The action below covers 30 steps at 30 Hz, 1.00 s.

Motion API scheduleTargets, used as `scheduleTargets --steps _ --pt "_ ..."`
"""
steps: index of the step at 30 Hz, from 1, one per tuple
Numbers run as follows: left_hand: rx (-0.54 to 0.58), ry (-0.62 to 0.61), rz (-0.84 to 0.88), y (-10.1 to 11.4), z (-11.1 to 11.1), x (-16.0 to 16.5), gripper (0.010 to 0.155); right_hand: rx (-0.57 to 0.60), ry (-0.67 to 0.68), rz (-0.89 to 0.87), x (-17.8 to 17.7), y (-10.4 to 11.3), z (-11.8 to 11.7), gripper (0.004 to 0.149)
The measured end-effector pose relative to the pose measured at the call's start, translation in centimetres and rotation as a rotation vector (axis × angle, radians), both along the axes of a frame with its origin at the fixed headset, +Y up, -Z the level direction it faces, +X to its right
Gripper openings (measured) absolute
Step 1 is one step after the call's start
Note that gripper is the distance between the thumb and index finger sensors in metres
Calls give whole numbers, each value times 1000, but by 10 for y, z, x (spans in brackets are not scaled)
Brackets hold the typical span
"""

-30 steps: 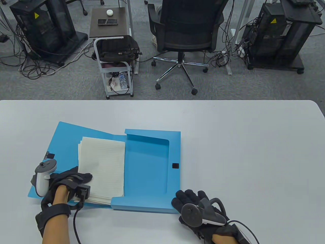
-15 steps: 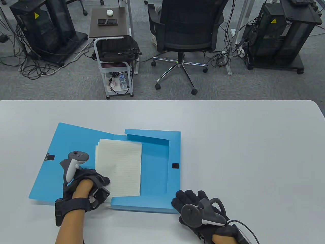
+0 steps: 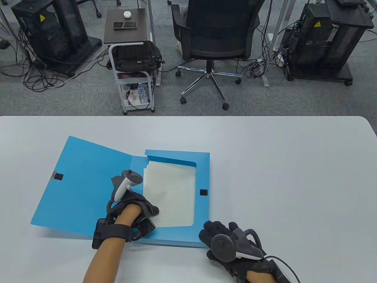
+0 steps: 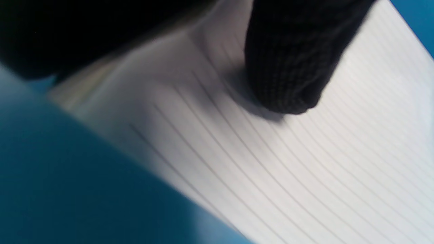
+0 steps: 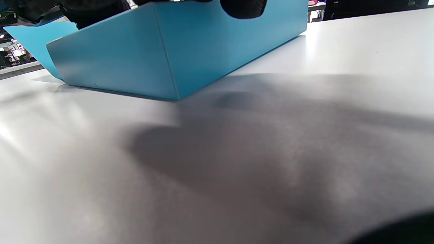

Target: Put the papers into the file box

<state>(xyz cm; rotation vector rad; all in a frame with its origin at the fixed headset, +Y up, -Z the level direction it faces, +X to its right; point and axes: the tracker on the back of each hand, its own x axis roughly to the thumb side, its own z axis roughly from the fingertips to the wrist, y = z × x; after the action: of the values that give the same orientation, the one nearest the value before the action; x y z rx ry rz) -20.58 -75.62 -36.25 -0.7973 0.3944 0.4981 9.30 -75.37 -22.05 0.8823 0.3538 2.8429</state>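
A blue file box lies open on the white table, its lid folded out to the left. A stack of lined papers lies inside the box tray. My left hand grips the stack at its near left corner; in the left wrist view a gloved fingertip presses on the top sheet. My right hand rests flat on the table, fingers spread, touching the box's near right corner. The right wrist view shows that blue corner from table level.
The white table stretches to the right and behind the box. Past its far edge stand an office chair, a small cart and equipment racks on the floor.
My left hand has carried the paper stack to the right, from the open lid into the box tray. The lid has lifted slightly. My right hand has stayed at the box corner.
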Motion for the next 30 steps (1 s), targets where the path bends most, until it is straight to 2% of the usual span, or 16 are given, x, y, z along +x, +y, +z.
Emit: scheduleTargets --steps 6,9,15,18,20,24,26,28,30 --pt "-8 -58 41 -4 -5 27 84 6 -2 -29 0 0 -2 61" --pt "17 -81 -22 -3 -7 35 84 29 5 -15 -1 0 -1 61" --pt "2 -73 -14 -8 -9 33 81 78 0 -21 -4 2 0 58" --pt "13 -77 -41 -3 -5 31 83 78 3 -11 -3 2 1 58" --pt "84 -57 -64 12 -4 24 86 60 -2 -27 -3 1 0 58" --pt "421 128 -151 64 -12 -15 86 34 -3 -46 -1 0 -1 58" --pt "552 238 -262 85 -17 -45 86 33 -3 -47 -1 0 -1 58" --pt "585 339 -363 95 -20 -75 89 38 -4 -46 -1 0 -1 58" --pt "596 435 -454 95 -19 -103 92 37 -4 -48 -1 0 -1 58"
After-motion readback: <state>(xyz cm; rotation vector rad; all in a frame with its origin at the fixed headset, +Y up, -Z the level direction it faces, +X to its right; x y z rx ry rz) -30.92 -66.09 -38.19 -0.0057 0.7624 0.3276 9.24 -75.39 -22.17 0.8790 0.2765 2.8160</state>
